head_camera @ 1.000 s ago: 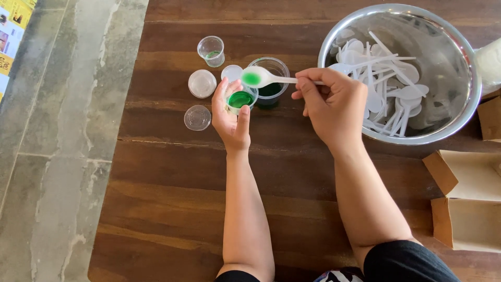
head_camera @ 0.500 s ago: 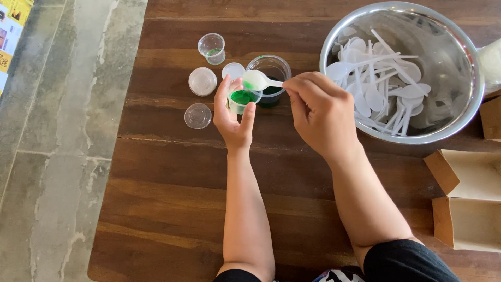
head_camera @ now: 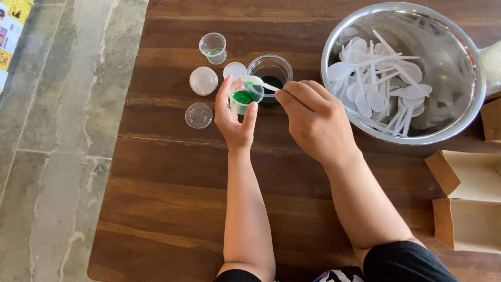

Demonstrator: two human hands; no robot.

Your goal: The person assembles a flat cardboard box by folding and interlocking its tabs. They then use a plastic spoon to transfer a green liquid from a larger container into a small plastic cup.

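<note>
The left hand [head_camera: 235,117] grips a small clear cup of green liquid [head_camera: 243,99] just above the wooden table [head_camera: 172,198], while the right hand [head_camera: 315,122] pinches a white plastic spoon [head_camera: 258,82] whose bowl rests over that cup. Just behind stands a clear jar of green liquid [head_camera: 271,70]; lids [head_camera: 203,81] and another small cup [head_camera: 213,47] lie to the left, and a steel bowl [head_camera: 459,112] of white spoons to the right.

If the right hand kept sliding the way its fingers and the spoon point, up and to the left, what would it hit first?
Most likely the small cup of green liquid in the left hand: the white spoon in the right hand already reaches over its rim. Beyond it lies a round lid. Height above the cup is unclear.
</note>
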